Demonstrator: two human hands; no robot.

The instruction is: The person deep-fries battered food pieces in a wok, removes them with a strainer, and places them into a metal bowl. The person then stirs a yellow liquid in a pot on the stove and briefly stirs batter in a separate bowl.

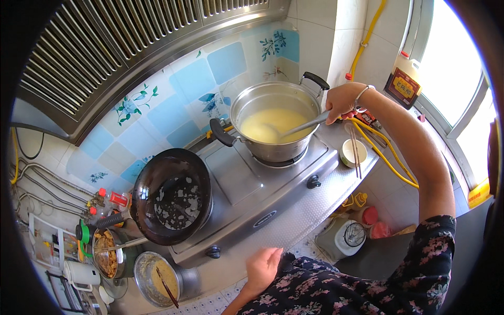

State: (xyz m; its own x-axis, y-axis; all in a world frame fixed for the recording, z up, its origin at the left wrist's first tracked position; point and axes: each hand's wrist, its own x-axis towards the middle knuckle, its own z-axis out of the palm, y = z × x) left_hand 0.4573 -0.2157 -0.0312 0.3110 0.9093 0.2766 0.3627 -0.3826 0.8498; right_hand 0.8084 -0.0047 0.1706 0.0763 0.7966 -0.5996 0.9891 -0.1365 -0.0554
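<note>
My right hand [343,101] is closed around the handle of a metal ladle [305,125], whose bowl is dipped in pale yellow liquid [289,118]. The liquid partly fills a two-handled steel pot [271,151] on the right burner of the gas stove [240,173]. Near the front edge of the stove, in front of my body, my left hand [263,264] is held with its fingers curled and nothing visible in it. A dark wok [171,197] with pale residue on its bottom stands on the left burner.
A bowl [353,153] with chopsticks across it sits right of the stove. At lower left are a steel basin [157,279] of batter with chopsticks and a container of fried food [105,256]. A yellow hose [390,169] hangs at right; the range hood [130,47] is overhead.
</note>
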